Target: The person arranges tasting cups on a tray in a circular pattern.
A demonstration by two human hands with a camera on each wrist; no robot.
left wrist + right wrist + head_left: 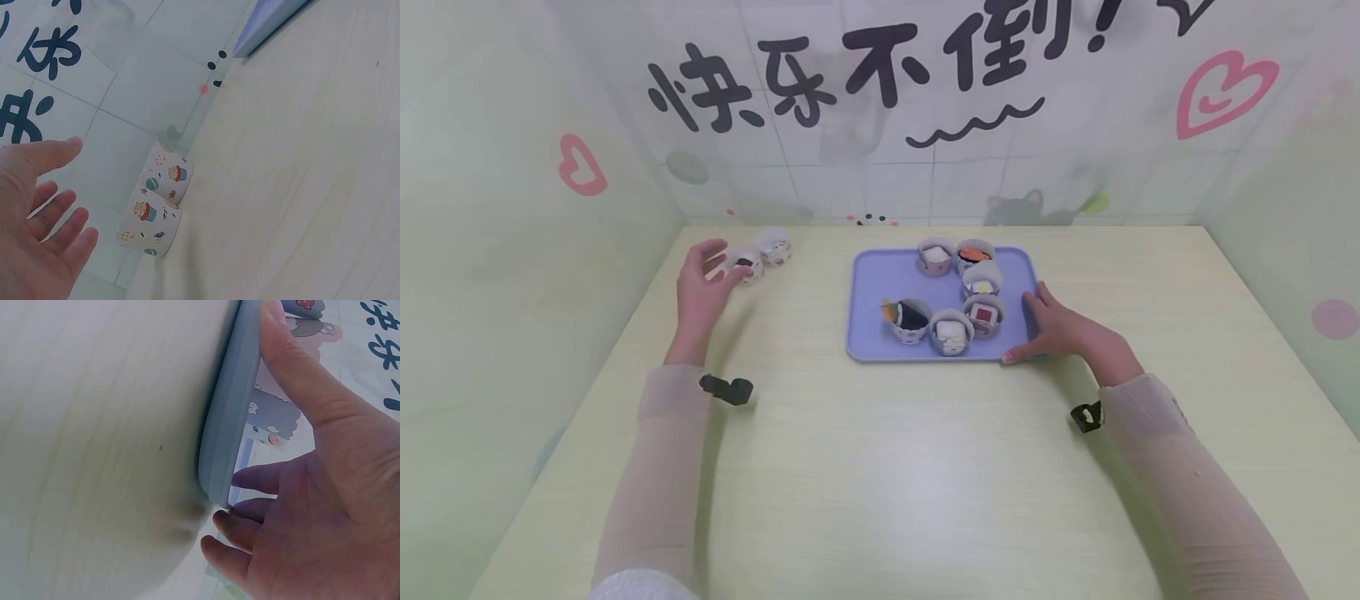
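My left hand [702, 287] hovers at the far left with its fingers apart, beside a printed paper cup [750, 265] holding a white piece with a dark patch. Another paper cup [773, 247] stands right behind it. In the left wrist view a gap separates the hand [47, 212] from the nearer cup [150, 222]. A blue tray [868, 287] bears several paper cups of sushi-like pieces, among them a dark-wrapped piece [912, 317] and a white block [951, 335]. My right hand [1060, 327] touches the tray's right edge, thumb and fingers spread along the rim.
Pale wood table [880, 467] spreads in front of the tray. A wall [880, 183] with large black lettering stands along the back edge, and side panels flank the table. Each wrist carries a black camera mount [727, 389].
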